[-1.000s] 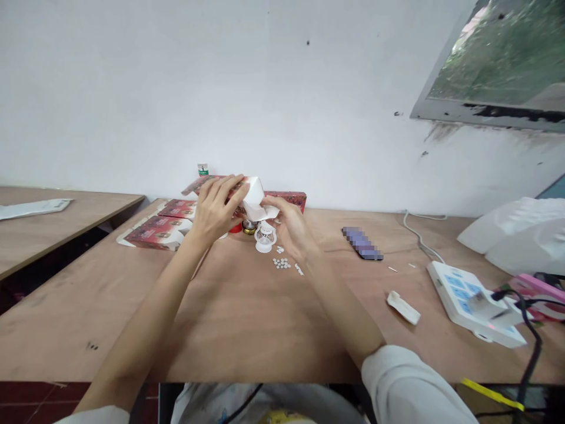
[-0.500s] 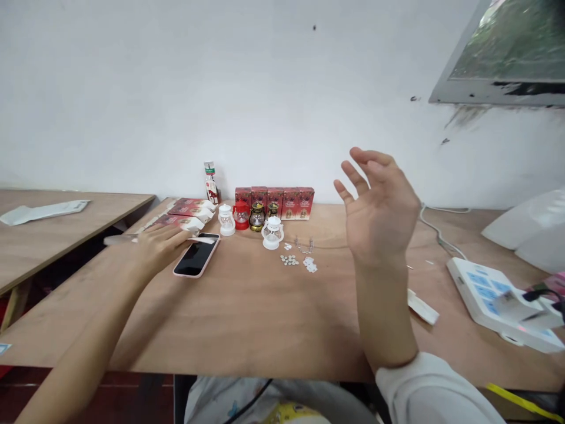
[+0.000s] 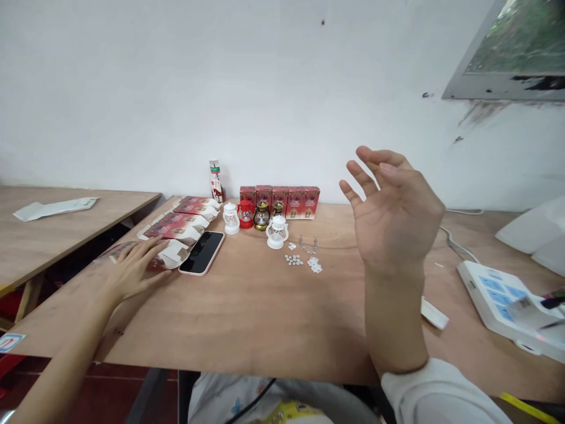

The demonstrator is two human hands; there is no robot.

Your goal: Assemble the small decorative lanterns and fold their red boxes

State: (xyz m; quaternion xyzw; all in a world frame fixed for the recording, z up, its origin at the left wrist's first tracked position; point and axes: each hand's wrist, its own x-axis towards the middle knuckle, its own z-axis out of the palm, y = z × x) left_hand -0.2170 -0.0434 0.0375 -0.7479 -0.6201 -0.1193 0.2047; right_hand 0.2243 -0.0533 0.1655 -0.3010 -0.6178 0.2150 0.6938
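Note:
My left hand (image 3: 132,266) lies flat with fingers spread on a flattened red-and-white carton (image 3: 170,254) at the table's left edge. A black phone in a pink case (image 3: 202,252) lies just right of that carton. My right hand (image 3: 392,209) is raised upright above the table, palm facing left, fingers apart, holding nothing. Small toy lanterns stand in a group: white (image 3: 231,218), red (image 3: 245,214), gold (image 3: 261,216) and another white one (image 3: 277,232) nearer to me. Small round button cells (image 3: 293,259) and white tabs (image 3: 314,265) lie loose beside them.
A row of upright red boxes (image 3: 279,201) and a small bottle (image 3: 216,181) stand by the wall. More flat cartons (image 3: 176,224) are stacked at left. A white power strip (image 3: 503,300) and white bags (image 3: 536,232) sit at right. A second table (image 3: 53,227) lies left.
One second ago both hands held a carton over the lanterns. Since then my left hand moved down to the flat carton at left, and my right hand rose open above the table.

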